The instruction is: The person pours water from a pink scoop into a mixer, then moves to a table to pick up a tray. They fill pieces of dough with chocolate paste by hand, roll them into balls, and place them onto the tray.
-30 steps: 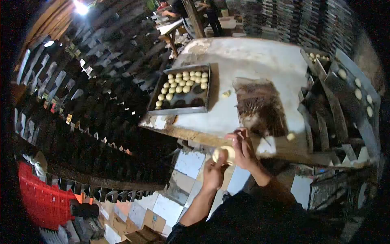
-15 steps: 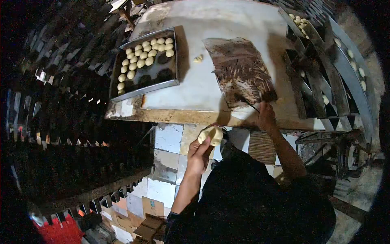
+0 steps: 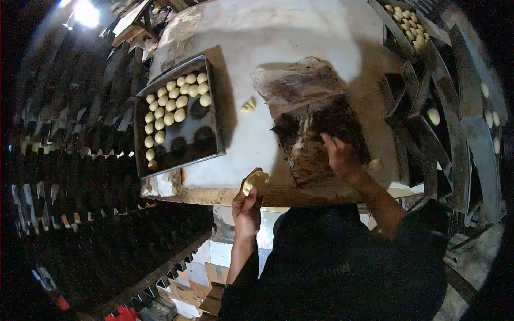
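Note:
My left hand is closed around a flattened piece of dough near the table's front edge. My right hand is over a sheet spread with dark brown paste, its fingers bent at the paste. Against the dark paste, whatever those fingers hold cannot be made out. On the left, a metal tray bears rows of round dough balls. Between tray and sheet lies a small scrap of dough. Just right of my right wrist is a pale lump.
Narrow metal tins are stacked on the right, some with dough pieces. Behind them a box holds many dough balls. Dark racks fill the left side. The table's front edge runs before me.
My view has shifted, and the table sits lower in it. The dough in my left hand is now at the table edge. The thin dark stick seen earlier at my right hand no longer shows.

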The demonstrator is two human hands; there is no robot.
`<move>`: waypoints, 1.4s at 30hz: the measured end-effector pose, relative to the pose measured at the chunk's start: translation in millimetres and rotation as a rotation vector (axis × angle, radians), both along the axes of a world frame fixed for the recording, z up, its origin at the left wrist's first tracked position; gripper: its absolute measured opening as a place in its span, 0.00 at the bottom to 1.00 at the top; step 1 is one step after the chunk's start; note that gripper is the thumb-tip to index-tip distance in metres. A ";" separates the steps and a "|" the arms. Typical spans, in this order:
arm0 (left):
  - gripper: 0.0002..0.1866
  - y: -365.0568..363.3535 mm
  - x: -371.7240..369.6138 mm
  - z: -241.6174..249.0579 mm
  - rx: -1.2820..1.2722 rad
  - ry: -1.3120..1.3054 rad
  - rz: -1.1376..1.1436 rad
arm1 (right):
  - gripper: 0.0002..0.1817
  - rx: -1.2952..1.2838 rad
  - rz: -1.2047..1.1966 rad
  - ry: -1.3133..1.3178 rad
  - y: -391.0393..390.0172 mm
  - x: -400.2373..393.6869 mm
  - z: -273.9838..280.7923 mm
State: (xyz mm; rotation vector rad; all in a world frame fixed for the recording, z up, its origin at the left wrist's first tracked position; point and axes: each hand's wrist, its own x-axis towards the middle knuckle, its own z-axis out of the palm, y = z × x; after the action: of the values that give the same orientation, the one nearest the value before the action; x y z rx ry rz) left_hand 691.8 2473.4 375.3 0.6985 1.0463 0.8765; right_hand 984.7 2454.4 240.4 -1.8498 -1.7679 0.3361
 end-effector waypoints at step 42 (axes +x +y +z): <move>0.29 -82.5 -21.5 -30.2 0.335 -0.222 0.068 | 0.10 0.065 0.011 1.361 -73.4 -178.2 101.2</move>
State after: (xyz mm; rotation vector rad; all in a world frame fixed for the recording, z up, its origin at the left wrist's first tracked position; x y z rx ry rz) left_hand 670.3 2390.9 345.1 0.8254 0.7350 1.1763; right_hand 806.5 2381.0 341.6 -1.0106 -0.7826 1.1638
